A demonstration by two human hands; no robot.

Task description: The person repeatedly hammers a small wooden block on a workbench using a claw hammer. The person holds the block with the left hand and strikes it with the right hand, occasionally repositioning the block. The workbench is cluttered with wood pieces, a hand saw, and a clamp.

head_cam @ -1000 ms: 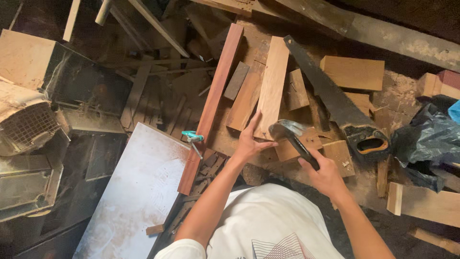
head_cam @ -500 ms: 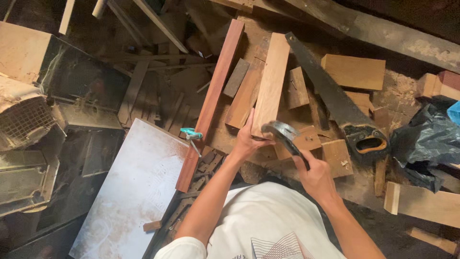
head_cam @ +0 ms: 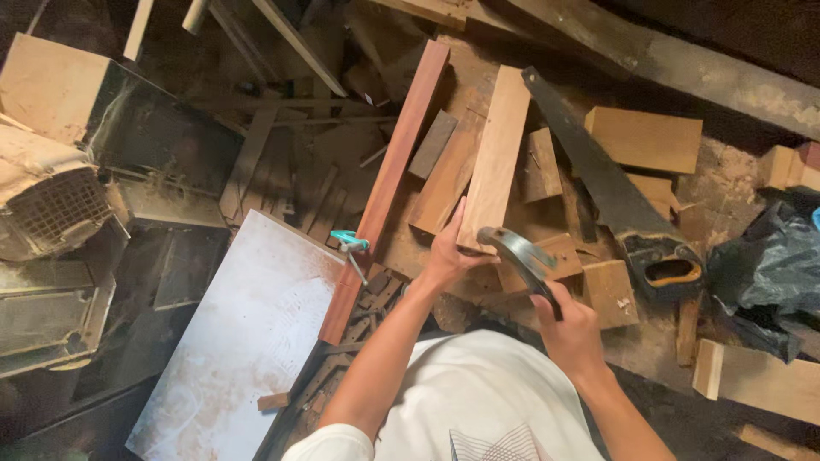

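At nine o'clock a dusty machine housing with a mesh grille (head_cam: 53, 205) sits beside a pale wooden panel (head_cam: 47, 85). Towards seven o'clock a whitish metal sheet (head_cam: 243, 337) lies flat, with a teal-handled clamp (head_cam: 350, 243) at its upper right corner, touching the long reddish wooden strip (head_cam: 389, 183) that runs up towards twelve o'clock. Just right of centre the left hand (head_cam: 446, 256) has its fingers closed on the lower end of a light wooden plank (head_cam: 495, 158), which rests on the scrap-littered worktop and points up towards twelve. Right beside it the right hand (head_cam: 568, 329) is wrapped tight around the handle of a hammer (head_cam: 517, 252), whose dark metal head hangs just at the plank's lower end; whether it touches the wood I cannot tell. Past that, towards two o'clock, a handsaw (head_cam: 598, 183) lies slantwise among wooden offcuts, its handle near a square block (head_cam: 608, 290). At three o'clock sits a crumpled black plastic bag (head_cam: 769, 273)
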